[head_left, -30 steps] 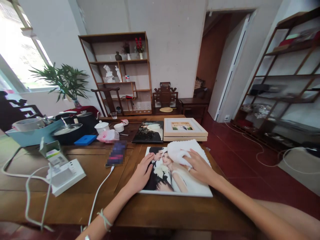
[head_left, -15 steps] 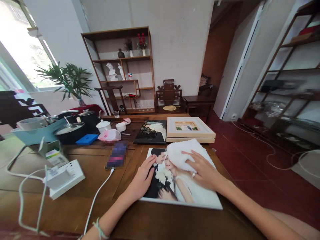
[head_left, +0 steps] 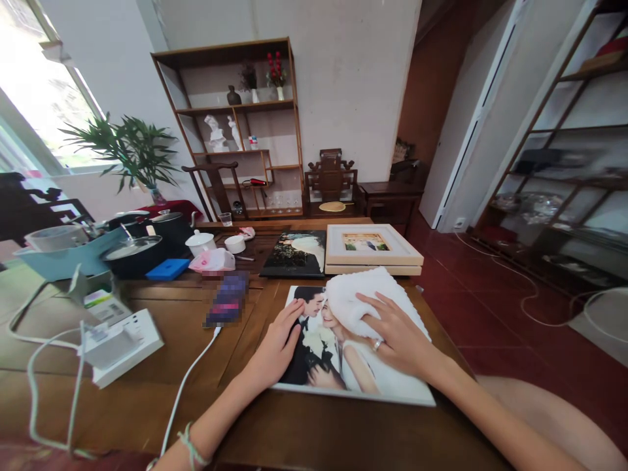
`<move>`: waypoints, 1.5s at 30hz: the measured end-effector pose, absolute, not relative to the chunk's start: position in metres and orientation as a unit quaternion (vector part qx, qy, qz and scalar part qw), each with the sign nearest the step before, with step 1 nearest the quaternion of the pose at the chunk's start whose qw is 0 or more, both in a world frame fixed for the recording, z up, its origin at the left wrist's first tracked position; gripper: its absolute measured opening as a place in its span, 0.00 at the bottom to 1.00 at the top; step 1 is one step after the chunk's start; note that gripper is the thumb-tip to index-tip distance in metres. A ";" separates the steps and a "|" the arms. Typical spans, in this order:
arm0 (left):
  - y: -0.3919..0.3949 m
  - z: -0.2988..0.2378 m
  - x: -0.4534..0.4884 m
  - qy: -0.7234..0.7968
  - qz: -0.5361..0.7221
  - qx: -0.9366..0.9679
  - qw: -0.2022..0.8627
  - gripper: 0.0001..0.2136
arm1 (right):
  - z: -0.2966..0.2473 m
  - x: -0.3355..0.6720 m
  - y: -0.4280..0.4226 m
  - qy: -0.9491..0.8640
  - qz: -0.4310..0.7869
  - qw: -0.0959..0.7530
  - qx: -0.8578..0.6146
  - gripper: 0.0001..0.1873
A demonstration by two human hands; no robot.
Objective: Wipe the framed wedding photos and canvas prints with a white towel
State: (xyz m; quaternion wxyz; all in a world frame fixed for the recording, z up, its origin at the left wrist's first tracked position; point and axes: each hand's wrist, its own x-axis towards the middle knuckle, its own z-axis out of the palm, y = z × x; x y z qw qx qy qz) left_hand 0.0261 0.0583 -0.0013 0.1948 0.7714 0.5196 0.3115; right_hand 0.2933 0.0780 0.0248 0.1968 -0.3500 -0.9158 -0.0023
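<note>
A frameless photo panel (head_left: 338, 366) showing a couple lies flat on the wooden table in front of me. My left hand (head_left: 279, 340) rests on its left side, fingers stretched out and holding nothing. With my right hand (head_left: 395, 333) I grip a fluffy white cloth (head_left: 387, 288) against the panel's upper right. The cloth bunches around my fingers; the thumb is hidden. Part of the cloth spreads over the panel's right edge. Just behind lie a dark photo panel (head_left: 297, 254) and light wooden picture frames (head_left: 375, 261), one on another.
On the left of the table (head_left: 196, 418) are a phone (head_left: 226, 299) with a white cable, a power strip (head_left: 127, 347), a blue box (head_left: 167, 269), a pink packet (head_left: 212, 260) and pots (head_left: 132, 255). Chairs and a shelf (head_left: 235, 111) stand beyond.
The view has shifted slightly, so everything sits a little higher in it. Both hands, the cloth and the panel keep nearly the same places relative to each other.
</note>
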 end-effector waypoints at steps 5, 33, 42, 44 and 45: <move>0.058 0.000 0.027 0.522 0.306 0.771 0.197 0.19 | 0.028 0.294 0.080 -0.915 0.009 0.195 -0.353 0.21; 0.057 0.000 0.026 0.512 0.326 0.770 0.195 0.19 | 0.031 0.281 0.080 -0.899 0.000 0.189 -0.396 0.22; 0.058 -0.003 0.025 0.504 0.344 0.769 0.193 0.19 | 0.032 0.270 -0.012 -0.961 0.043 0.114 -0.250 0.17; 0.057 -0.002 0.026 0.508 0.343 0.765 0.198 0.19 | 0.032 0.270 -0.016 -0.968 0.028 0.103 -0.226 0.11; 0.057 -0.002 0.026 0.511 0.342 0.763 0.200 0.19 | 0.033 0.270 -0.015 -0.968 0.028 0.104 -0.226 0.11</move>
